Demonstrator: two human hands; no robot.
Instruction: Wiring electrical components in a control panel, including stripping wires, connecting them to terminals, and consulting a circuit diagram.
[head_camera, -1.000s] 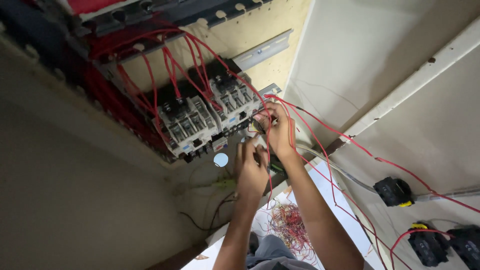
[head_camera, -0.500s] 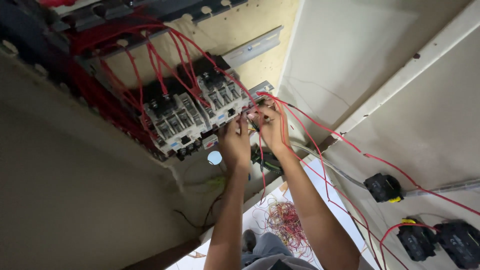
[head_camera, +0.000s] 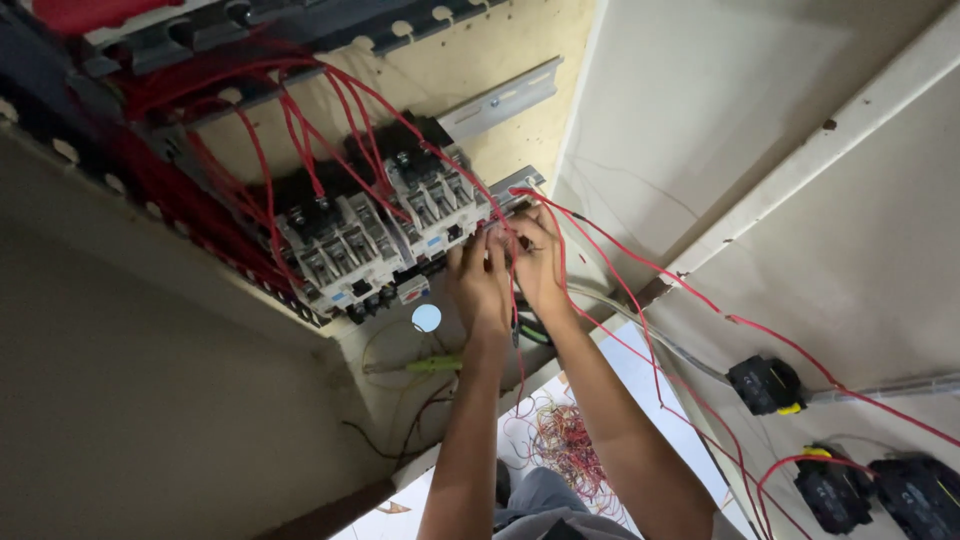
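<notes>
fingertips of the left hand (head_camera: 482, 283) and right hand (head_camera: 537, 262) pinch together on a red wire (head_camera: 512, 262) at the lower right corner of the contactor block (head_camera: 385, 235), seemingly to steady its end by the terminals. more red wires (head_camera: 640, 265) trail right of the block. small blue-and-white labels sit on its lower face; a round pale sticker (head_camera: 426, 318) lies just below it.

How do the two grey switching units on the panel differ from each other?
The left unit sits lower and nearer the camera; the right unit sits higher along the rail. Both hands, left hand and right hand, work beside the right unit, away from the left unit. Both carry red wires.
</notes>
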